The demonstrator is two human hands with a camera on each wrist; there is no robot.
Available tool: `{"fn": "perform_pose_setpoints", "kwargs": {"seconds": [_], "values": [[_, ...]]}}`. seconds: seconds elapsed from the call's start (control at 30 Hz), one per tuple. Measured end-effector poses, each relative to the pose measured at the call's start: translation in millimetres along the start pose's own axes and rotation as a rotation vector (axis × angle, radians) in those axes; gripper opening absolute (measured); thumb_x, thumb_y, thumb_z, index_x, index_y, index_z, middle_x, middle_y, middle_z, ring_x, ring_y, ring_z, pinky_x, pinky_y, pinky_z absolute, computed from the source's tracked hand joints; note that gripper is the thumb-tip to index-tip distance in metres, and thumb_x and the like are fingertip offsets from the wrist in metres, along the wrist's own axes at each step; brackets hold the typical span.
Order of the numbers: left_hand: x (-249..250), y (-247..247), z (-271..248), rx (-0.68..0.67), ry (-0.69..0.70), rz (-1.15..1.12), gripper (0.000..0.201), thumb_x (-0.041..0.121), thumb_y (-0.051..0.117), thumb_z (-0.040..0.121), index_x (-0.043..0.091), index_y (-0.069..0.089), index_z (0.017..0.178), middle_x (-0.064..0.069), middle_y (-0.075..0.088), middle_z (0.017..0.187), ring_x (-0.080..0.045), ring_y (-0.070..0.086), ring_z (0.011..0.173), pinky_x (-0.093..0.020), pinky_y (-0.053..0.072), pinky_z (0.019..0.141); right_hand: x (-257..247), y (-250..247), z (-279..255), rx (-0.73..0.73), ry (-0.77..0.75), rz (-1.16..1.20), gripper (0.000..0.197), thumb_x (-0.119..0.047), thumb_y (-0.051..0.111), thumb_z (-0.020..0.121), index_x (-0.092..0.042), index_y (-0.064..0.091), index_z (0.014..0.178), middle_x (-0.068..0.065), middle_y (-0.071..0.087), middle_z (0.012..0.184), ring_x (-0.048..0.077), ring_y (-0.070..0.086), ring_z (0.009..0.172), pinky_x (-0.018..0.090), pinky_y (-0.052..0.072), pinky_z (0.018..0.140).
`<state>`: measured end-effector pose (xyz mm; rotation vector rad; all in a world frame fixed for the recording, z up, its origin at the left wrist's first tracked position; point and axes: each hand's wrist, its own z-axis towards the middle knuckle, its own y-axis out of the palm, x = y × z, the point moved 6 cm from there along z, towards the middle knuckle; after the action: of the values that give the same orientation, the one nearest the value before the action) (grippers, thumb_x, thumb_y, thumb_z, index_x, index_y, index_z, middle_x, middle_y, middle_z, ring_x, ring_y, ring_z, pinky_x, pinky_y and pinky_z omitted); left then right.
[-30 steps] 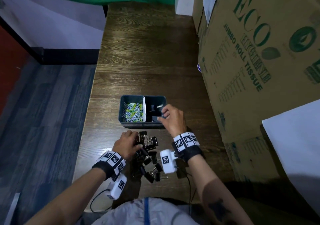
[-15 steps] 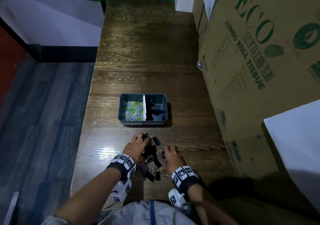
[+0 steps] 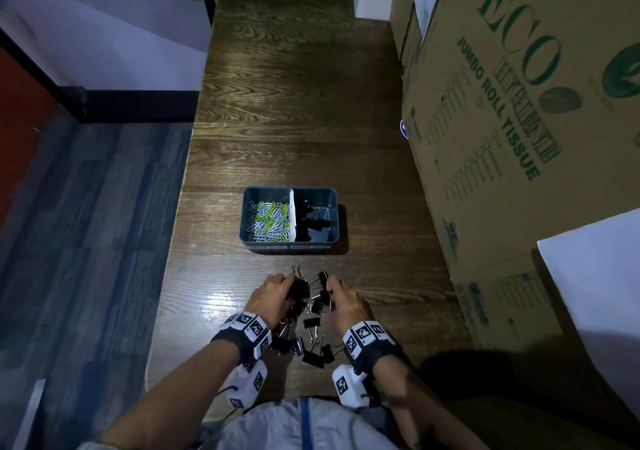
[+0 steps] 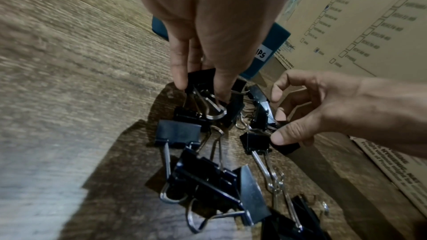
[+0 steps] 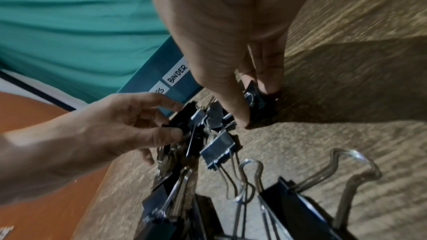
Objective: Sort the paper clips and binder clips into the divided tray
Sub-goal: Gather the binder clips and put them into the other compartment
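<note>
Right hand has dropped from the tray; both grips, left hand too, pinch binder clips.

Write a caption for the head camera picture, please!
Both hands pick black binder clips off the table, near the divided tray.

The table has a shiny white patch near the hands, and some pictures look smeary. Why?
Head view: the white patch is glare from a light, reflected on the wooden table beside the left hand; the room is dim. Left wrist view: the table's left side is streaked with motion blur, while the binder clips look fairly sharp. Right wrist view: the right hand throws a dark shadow.
</note>
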<state>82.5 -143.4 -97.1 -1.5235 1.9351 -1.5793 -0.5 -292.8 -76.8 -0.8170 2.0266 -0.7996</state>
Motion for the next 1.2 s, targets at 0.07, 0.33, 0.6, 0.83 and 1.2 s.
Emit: {"fn": "perform_pose_setpoints", "kwargs": {"seconds": [0.07, 0.33, 0.6, 0.83, 1.2], "values": [[-0.7, -3.3, -0.7, 0.028, 0.017, -0.037, 0.044, 0.014, 0.063, 0.085, 0.016, 0.050, 0.127, -0.008, 0.057, 0.116, -0.027, 0.052, 0.106, -0.037, 0.048, 0.086, 3.9, -4.5, 1.0, 0.039, 0.020, -0.006, 0.054, 0.003, 0.061, 0.082, -0.037, 0.042, 0.111, -0.007, 0.060, 0.106, 0.014, 0.061, 0.091, 0.035, 0.055, 0.079], [32.1, -65.6, 6.2, 0.234, 0.210, -0.167, 0.020, 0.023, 0.064, 0.090, 0.016, 0.062, 0.108, 0.000, 0.062, 0.101, -0.016, 0.061, 0.088, -0.031, 0.053, 0.079, 19.7, -18.7, 3.0, -0.037, 0.179, 0.028, 0.011, -0.007, 0.065, 0.092, -0.018, 0.062, 0.093, -0.003, 0.052, 0.088, 0.016, 0.055, 0.089, 0.013, 0.036, 0.059], [70.7, -162.7, 62.9, 0.514, 0.111, -0.343, 0.030, 0.025, 0.073, 0.083, 0.012, 0.065, 0.109, -0.009, 0.067, 0.103, -0.022, 0.062, 0.093, -0.035, 0.052, 0.083, 15.4, -32.1, 11.5, -0.148, 0.191, 0.033, 0.008, -0.010, 0.074, 0.084, -0.015, 0.078, 0.089, 0.000, 0.075, 0.094, 0.010, 0.066, 0.084, 0.018, 0.044, 0.065], [51.4, -146.4, 40.7, 0.478, 0.099, -0.152, 0.008, 0.018, 0.061, 0.090, 0.017, 0.066, 0.096, -0.002, 0.068, 0.092, -0.020, 0.063, 0.076, -0.030, 0.052, 0.063, -22.8, -117.2, 25.5, 0.132, 0.001, 0.180, 0.010, -0.008, 0.074, 0.085, -0.018, 0.073, 0.089, -0.007, 0.070, 0.085, 0.005, 0.063, 0.077, 0.009, 0.041, 0.061], [-5.7, -25.5, -18.2, -0.107, -0.042, 0.126, 0.096, 0.069, 0.066, 0.070, 0.023, 0.025, 0.144, -0.005, 0.035, 0.142, -0.023, 0.035, 0.127, -0.044, 0.048, 0.093, -56.4, -117.5, 43.0, 0.338, -0.226, 0.235, 0.014, -0.010, 0.073, 0.085, -0.015, 0.069, 0.097, -0.004, 0.061, 0.090, 0.001, 0.056, 0.073, 0.015, 0.048, 0.067]]}}
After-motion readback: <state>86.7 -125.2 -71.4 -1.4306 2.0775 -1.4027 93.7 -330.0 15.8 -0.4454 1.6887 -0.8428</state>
